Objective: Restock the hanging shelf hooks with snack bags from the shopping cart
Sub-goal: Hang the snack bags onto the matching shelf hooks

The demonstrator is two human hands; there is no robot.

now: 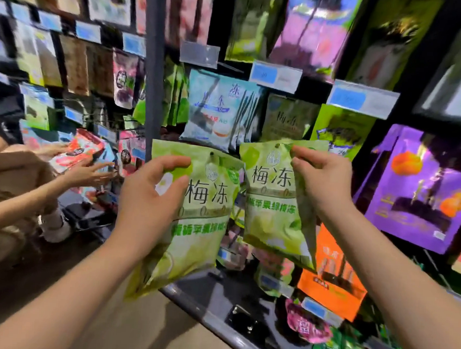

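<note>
Left snack bag and right snack bag, both pale green, are held up side by side in front of the hanging display. The left hand grips its bag at the upper left corner, thumb on the front and fingers curled behind. The right hand pinches the top right edge of its bag, which folds back there. The bags' inner edges come close together; whether they touch cannot be told. Each has a small hang hole near its top edge, in plain view.

Just behind the bags' tops hangs a row of light blue bags, with blue price tags jutting out above. A dark upright post stands close above the left bag's left edge. A purple bag hangs to the right of the right hand, and an orange bag sits under the right forearm. Below, the grey shelf rail runs diagonally, with open floor on its near side. Well to the left, another person's hands reach toward red packets.
</note>
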